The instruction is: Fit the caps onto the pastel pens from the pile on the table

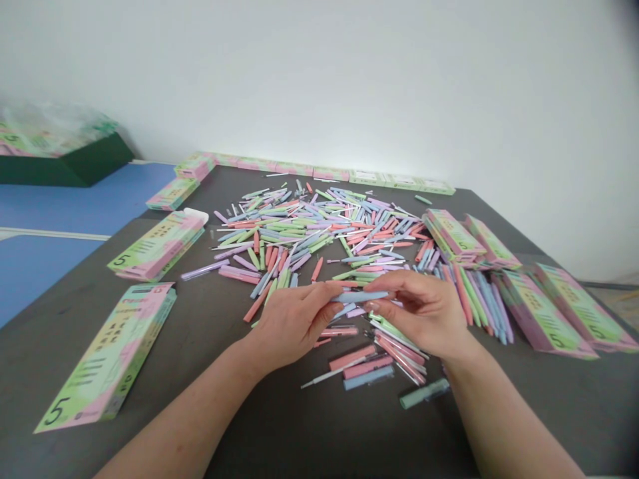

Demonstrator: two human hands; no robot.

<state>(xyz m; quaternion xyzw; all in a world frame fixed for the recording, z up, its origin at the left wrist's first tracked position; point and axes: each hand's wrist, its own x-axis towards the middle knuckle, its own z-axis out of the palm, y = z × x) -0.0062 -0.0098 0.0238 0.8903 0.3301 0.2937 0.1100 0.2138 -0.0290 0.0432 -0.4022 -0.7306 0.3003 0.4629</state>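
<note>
A light blue pen barrel [360, 297] is held level between my two hands over the middle of the table. My left hand [294, 319] pinches its left end between thumb and fingers. At the right end, the thumb and fingertips of my right hand [422, 311] close on it. Beneath and nearer to me lie loose pen parts: a pink barrel piece [368, 367], a blue barrel piece [368, 378], a white refill [334, 372] and a green cap [423, 394]. Behind my hands spreads a large heap of pastel pen parts [299, 229].
Printed cartons stand on the left [107, 356] and in stacks on the right [549, 319]. A row of boxes [299, 171] lines the table's back edge by the wall. Finished-looking pens [482, 303] lie side by side at right. A dark green crate [74, 163] sits on a blue surface.
</note>
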